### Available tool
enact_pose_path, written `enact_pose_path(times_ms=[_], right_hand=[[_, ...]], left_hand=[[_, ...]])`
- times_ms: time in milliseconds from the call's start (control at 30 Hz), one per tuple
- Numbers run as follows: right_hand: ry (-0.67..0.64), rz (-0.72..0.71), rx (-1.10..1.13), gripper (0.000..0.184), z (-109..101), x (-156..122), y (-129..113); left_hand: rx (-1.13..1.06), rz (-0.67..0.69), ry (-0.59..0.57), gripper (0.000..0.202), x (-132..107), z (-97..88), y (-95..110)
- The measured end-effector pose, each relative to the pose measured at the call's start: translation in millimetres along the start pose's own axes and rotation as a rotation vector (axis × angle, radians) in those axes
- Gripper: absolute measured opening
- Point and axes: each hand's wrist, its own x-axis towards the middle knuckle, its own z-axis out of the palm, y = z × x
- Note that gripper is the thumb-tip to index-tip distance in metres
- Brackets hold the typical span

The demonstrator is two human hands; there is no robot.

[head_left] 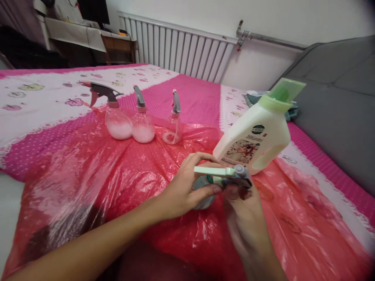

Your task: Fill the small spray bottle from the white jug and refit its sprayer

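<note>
A small spray bottle [204, 203] with a pale green and grey trigger head is between my two hands, tilted over the red plastic sheet. Wrapped round its body is my left hand [190, 183], thumb and fingers closed. My right hand [244, 207] grips the grey spray head, its fingers partly hidden behind it. Just behind my hands leans a large white detergent bottle [249, 132] with a green cap. Farther off stand three clear spray bottles: one with a black and pink head [118, 124], a second [143, 128] touching it, and a third [172, 130] apart. Two hold whitish liquid.
Red plastic sheeting [88, 175] covers part of a bed with a pink patterned bedspread [199, 93]. A grey headboard [336, 89] borders the right side. Along the wall runs a white radiator [181, 45]. At the far left is a desk [76, 35] with a monitor [94, 11].
</note>
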Motion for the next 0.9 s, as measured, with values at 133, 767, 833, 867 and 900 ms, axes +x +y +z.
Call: enact_pose_path(times_ms=[133, 767, 833, 867, 900], right_hand=[[0.033, 0.061, 0.065, 0.042, -0.3, 0.7, 1.7], [0.011, 0.064, 0.052, 0.039, 2.0, 0.9, 1.7], [0.023, 0.079, 0.061, 0.041, 2.3, 0.9, 2.0], [0.027, 0.083, 0.065, 0.041, 2.4, 0.9, 2.2], [0.031, 0.085, 0.070, 0.041, 2.4, 1.0, 2.4]], left_hand=[[-0.035, -0.045, -0.064, 0.033, -0.7, 0.4, 0.3], [-0.188, -0.054, -0.100, 0.024, 2.9, -0.4, 2.9], [-0.198, -0.036, -0.106, 0.025, 1.6, 1.0, -0.1], [-0.196, -0.021, -0.103, 0.030, 0.8, 1.8, -1.8], [-0.196, -0.010, -0.095, 0.035, 0.1, 2.5, -3.4]])
